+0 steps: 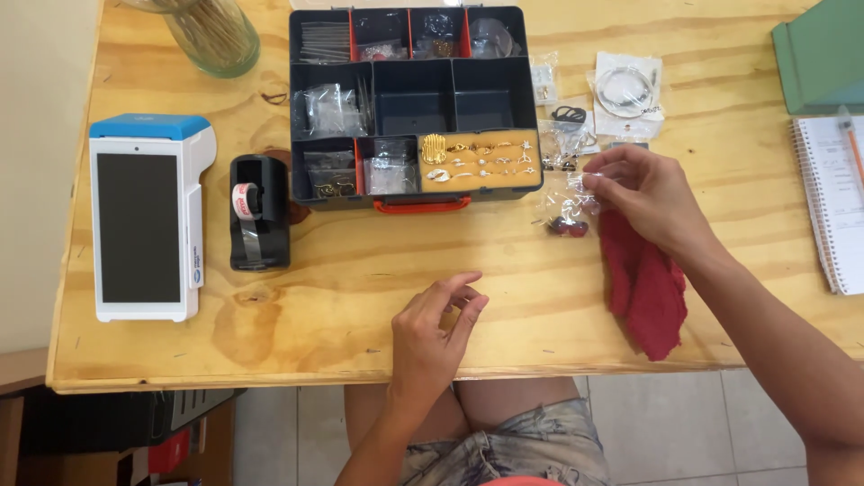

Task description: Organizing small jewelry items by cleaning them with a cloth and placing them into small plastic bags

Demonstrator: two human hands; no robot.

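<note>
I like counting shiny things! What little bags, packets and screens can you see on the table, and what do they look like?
Card terminal: left side of table, white with blue top, dark blank screen.
Small clear bags: scattered right of the compartment box, some holding dark pieces.
Bag with a ring-shaped piece: upper right, clear and white.
Clear bag: at the right hand, holding red pieces.

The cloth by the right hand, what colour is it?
Red, in the head view: the cloth lies under the right hand.

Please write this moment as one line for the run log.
right hand: pinching small clear bag above red cloth | left hand: fingers pinched, content unclear | organizer box: open
</note>
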